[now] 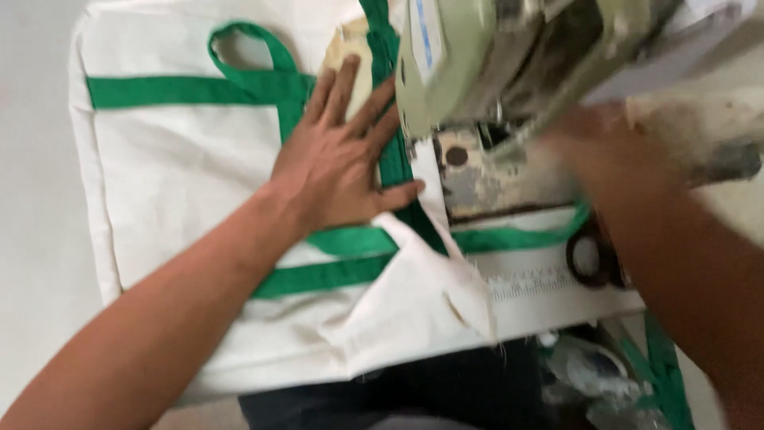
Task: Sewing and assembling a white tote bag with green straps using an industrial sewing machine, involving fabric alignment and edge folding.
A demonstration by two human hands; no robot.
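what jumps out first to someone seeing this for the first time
The eye lands first on the left hand, spread flat at the centre on a white cloth bag with bright green straps. Just to its right a pale green sewing machine fills the top of the view. The right hand is a blur beside the machine, over the worn machine bed.

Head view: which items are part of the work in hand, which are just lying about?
In use:
left hand, flat on white cloth bag with green straps
pale green sewing machine
right hand, blurred, by machine

Lying about:
black-handled scissors
loose green strap scraps
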